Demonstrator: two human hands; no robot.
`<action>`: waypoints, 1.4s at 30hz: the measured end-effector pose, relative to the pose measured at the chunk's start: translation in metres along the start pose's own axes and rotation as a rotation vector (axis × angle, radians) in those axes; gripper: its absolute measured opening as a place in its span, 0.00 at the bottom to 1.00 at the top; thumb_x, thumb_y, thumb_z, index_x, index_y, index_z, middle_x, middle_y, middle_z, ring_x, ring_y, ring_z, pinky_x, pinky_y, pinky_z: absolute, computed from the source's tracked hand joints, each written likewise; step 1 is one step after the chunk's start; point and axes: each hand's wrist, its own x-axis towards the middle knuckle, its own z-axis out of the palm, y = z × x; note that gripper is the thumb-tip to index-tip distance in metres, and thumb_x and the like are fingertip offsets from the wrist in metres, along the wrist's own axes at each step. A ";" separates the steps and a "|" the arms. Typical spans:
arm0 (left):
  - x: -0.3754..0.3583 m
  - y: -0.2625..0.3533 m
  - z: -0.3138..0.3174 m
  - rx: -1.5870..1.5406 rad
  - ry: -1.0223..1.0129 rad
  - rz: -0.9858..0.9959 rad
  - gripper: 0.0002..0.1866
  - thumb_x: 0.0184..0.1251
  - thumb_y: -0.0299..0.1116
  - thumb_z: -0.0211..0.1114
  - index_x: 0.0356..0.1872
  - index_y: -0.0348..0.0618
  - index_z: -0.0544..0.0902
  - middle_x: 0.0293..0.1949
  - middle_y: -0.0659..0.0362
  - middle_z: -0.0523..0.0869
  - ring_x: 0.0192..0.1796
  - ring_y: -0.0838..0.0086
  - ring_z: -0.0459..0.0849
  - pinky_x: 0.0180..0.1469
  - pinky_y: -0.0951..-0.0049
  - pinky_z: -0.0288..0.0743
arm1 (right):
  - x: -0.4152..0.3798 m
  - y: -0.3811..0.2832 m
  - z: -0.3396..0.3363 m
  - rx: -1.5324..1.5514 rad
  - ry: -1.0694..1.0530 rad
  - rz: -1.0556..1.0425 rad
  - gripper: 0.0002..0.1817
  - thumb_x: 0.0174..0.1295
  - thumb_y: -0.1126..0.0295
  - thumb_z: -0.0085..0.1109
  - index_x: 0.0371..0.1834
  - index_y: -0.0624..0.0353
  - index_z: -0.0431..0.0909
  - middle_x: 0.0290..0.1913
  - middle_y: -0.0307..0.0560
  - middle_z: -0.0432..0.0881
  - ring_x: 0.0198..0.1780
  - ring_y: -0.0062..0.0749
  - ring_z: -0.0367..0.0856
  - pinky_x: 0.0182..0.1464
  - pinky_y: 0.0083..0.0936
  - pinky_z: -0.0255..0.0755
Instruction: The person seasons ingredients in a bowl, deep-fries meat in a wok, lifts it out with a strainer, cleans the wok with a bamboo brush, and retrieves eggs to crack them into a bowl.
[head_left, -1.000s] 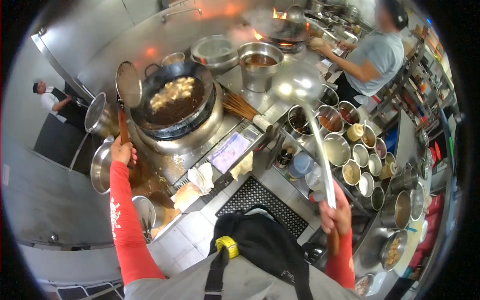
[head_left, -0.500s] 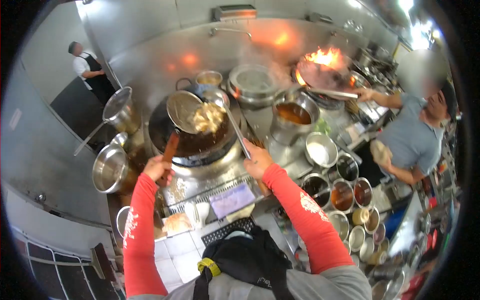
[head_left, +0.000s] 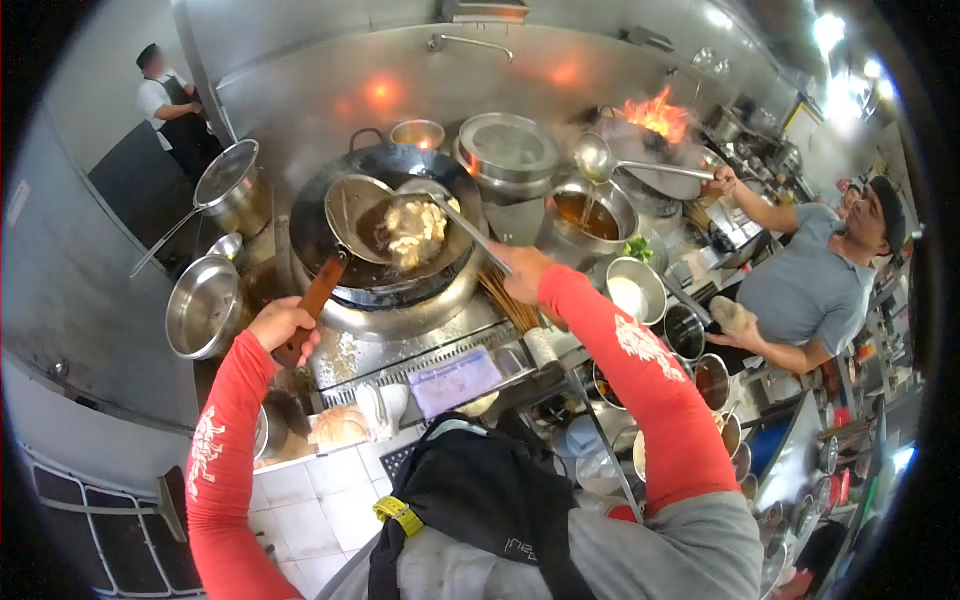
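My left hand (head_left: 287, 328) is closed round the wooden handle (head_left: 323, 290) of a strainer. The strainer's round metal bowl (head_left: 350, 205) sits low inside a large black wok (head_left: 310, 200) of dark liquid. In my right hand (head_left: 527, 274) is the long metal handle of a ladle (head_left: 474, 232), its round head at the strainer's right side. Pale golden pieces of food (head_left: 418, 235) lie wet between the strainer and the ladle, with bubbling liquid around them.
To the right, a co-worker (head_left: 815, 280) holds a second ladle (head_left: 594, 155) dripping over a pot of brown liquid (head_left: 588, 212). Flames (head_left: 655, 115) rise behind it. Metal pots (head_left: 205, 305) stand at left, a lidded pot (head_left: 508, 150) behind, and several sauce containers (head_left: 712, 380) at right.
The strainer and food have gone down lower into the wok, and the ladle has followed. The co-worker's hand now has a ladle over the pot rather than by the flaming wok.
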 end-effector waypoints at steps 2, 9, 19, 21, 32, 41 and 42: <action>-0.008 -0.003 -0.010 0.022 -0.009 -0.015 0.11 0.61 0.25 0.55 0.46 0.43 0.71 0.23 0.56 0.79 0.16 0.73 0.75 0.15 0.69 0.69 | -0.017 -0.020 0.003 0.144 0.009 0.007 0.38 0.51 0.79 0.49 0.72 0.57 0.61 0.48 0.64 0.82 0.46 0.52 0.83 0.50 0.39 0.76; -0.014 -0.031 0.002 -0.239 -0.207 -0.043 0.10 0.61 0.22 0.58 0.42 0.37 0.69 0.27 0.53 0.79 0.20 0.73 0.77 0.16 0.71 0.69 | -0.070 -0.102 0.097 0.984 0.202 0.314 0.41 0.55 0.81 0.52 0.76 0.63 0.51 0.36 0.48 0.80 0.20 0.23 0.74 0.22 0.23 0.70; -0.016 -0.037 0.017 -0.443 -0.253 -0.017 0.03 0.64 0.26 0.58 0.34 0.37 0.75 0.27 0.57 0.80 0.22 0.79 0.75 0.20 0.78 0.69 | -0.095 -0.128 0.091 0.293 0.523 0.069 0.36 0.57 0.78 0.52 0.73 0.65 0.57 0.40 0.51 0.82 0.34 0.29 0.79 0.39 0.23 0.75; -0.017 -0.039 0.019 -0.459 -0.227 -0.012 0.04 0.65 0.26 0.57 0.35 0.36 0.74 0.28 0.57 0.80 0.22 0.79 0.75 0.20 0.79 0.69 | -0.098 -0.116 0.092 0.354 0.491 0.069 0.35 0.58 0.78 0.52 0.72 0.67 0.56 0.52 0.57 0.80 0.49 0.37 0.80 0.52 0.27 0.72; 0.025 -0.040 0.066 -0.577 -0.256 0.018 0.02 0.61 0.22 0.58 0.33 0.35 0.75 0.27 0.55 0.80 0.26 0.74 0.78 0.27 0.72 0.72 | -0.067 -0.089 0.169 0.686 0.482 0.178 0.36 0.61 0.79 0.53 0.74 0.69 0.51 0.35 0.49 0.80 0.22 0.25 0.76 0.26 0.24 0.72; 0.031 -0.042 0.019 -0.450 -0.249 0.058 0.04 0.61 0.23 0.58 0.35 0.38 0.73 0.29 0.55 0.81 0.24 0.76 0.78 0.25 0.73 0.72 | -0.080 -0.087 0.091 0.832 0.337 0.315 0.38 0.60 0.80 0.51 0.75 0.65 0.50 0.28 0.43 0.78 0.20 0.21 0.73 0.21 0.23 0.69; 0.029 -0.040 0.021 -0.447 -0.237 0.061 0.04 0.61 0.23 0.58 0.36 0.38 0.73 0.29 0.54 0.81 0.24 0.76 0.78 0.25 0.72 0.72 | -0.075 -0.095 0.093 0.886 0.347 0.335 0.38 0.60 0.79 0.51 0.75 0.66 0.50 0.28 0.43 0.78 0.21 0.21 0.73 0.21 0.23 0.69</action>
